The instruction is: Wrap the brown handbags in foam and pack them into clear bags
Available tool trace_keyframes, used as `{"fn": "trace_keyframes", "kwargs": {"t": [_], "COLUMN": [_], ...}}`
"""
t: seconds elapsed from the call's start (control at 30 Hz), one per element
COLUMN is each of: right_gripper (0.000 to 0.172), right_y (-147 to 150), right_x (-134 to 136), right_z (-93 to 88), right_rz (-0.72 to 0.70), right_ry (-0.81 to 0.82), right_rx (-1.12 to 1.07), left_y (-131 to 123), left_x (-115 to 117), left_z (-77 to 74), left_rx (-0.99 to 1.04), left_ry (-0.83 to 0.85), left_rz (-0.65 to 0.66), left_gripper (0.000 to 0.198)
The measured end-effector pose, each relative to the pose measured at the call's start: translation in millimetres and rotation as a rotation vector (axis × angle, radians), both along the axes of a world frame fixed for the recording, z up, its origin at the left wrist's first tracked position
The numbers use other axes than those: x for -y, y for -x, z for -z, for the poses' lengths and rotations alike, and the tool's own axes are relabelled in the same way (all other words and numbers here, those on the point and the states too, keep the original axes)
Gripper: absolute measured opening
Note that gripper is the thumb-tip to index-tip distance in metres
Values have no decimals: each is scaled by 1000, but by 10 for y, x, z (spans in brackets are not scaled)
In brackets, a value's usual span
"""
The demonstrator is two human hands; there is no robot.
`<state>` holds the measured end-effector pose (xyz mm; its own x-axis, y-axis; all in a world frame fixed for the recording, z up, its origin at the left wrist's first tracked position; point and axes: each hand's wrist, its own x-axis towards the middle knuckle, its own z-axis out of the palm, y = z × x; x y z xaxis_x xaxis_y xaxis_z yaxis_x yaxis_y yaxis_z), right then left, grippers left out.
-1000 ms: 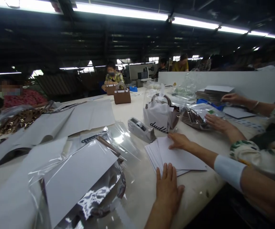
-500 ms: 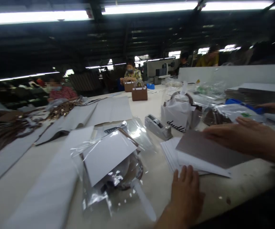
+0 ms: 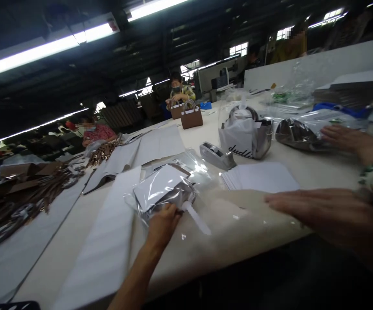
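My left hand [image 3: 163,221] reaches forward and closes its fingers on the near edge of a plastic-wrapped handbag [image 3: 169,193]. A white card lies on top of the handbag inside the clear wrap. My right hand [image 3: 306,207] lies flat on the table with fingers stretched out, blurred by motion and holding nothing. It rests just in front of a stack of white cards [image 3: 260,177]. A white adhesive strip [image 3: 197,218] sticks out from the wrap beside my left hand.
A tape dispenser [image 3: 217,156] and a white dust bag [image 3: 238,144] stand behind the cards. A co-worker's hand [image 3: 344,137] rests on a wrapped shiny item [image 3: 294,133] at right. Grey sheets [image 3: 154,146], brown handbags [image 3: 191,117] and metal straps [image 3: 44,189] lie farther off.
My left hand moved left from the cards and took hold of the wrapped handbag. My right hand came off the card stack to the bare table in front. The view swung left.
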<state>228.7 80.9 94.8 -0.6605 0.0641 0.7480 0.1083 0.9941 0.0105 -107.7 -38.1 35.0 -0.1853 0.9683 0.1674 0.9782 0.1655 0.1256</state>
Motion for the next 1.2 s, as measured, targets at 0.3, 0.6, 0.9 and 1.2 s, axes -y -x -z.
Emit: {"fn": "trace_keyframes", "kwargs": {"t": [0.3, 0.6, 0.9, 1.2], "right_gripper": [34, 21, 36, 34], "right_y": [341, 458, 243, 673], "right_x": [469, 249, 747, 626], "right_z": [311, 368, 89, 475], "right_rz": [-230, -132, -207, -162], "right_ry": [-167, 209, -104, -68], "right_rx": [66, -107, 148, 60], "left_y": [259, 302, 420, 453], "left_x": [-101, -105, -119, -125], "left_z": [-312, -290, -336, -421], "left_rx": [195, 314, 381, 395], "left_ry": [-50, -102, -72, -32], "left_rz": [40, 40, 10, 14], "left_gripper": [17, 16, 20, 20]}}
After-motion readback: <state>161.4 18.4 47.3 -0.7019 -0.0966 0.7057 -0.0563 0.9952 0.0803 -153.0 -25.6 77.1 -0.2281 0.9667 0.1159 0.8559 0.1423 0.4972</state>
